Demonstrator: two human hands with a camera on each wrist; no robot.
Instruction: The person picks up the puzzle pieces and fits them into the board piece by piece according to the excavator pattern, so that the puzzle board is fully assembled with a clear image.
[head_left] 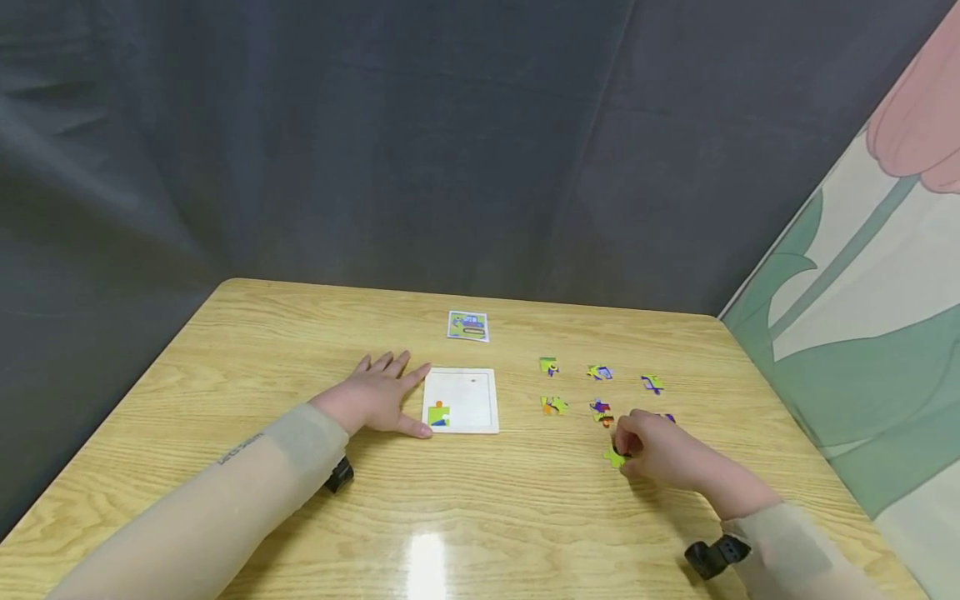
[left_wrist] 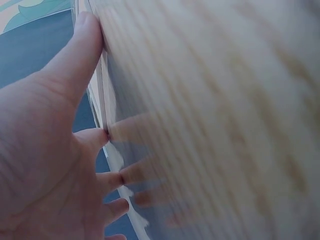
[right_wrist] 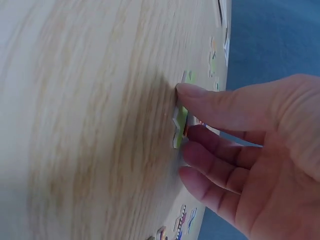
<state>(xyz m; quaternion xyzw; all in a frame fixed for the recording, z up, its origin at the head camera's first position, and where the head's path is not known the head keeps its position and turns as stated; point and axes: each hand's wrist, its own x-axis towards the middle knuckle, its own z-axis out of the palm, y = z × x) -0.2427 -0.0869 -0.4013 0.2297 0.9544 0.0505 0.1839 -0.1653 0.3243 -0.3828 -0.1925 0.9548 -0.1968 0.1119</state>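
Note:
A square white puzzle tray [head_left: 480,408] lies flat on the table, with one green jigsaw piece [head_left: 437,417] in its near left corner. My left hand [head_left: 378,396] has its fingers spread, thumb and forefinger touching the tray's left edge. The left wrist view shows that hand [left_wrist: 50,125] with straight fingers resting on the tabletop. Farther right, my right hand [head_left: 663,450] pinches a green puzzle piece [head_left: 614,457] at the table surface. Close up, its thumb lies over the edge of this piece [right_wrist: 181,122] and the other fingers curl behind it.
Several loose puzzle pieces lie right of the tray, among them a green and orange piece [head_left: 553,406] and a purple one [head_left: 601,408]. A small picture card [head_left: 468,326] with a blue vehicle lies behind the tray. A dark curtain [head_left: 450,150] hangs beyond the wooden table [head_left: 480,517].

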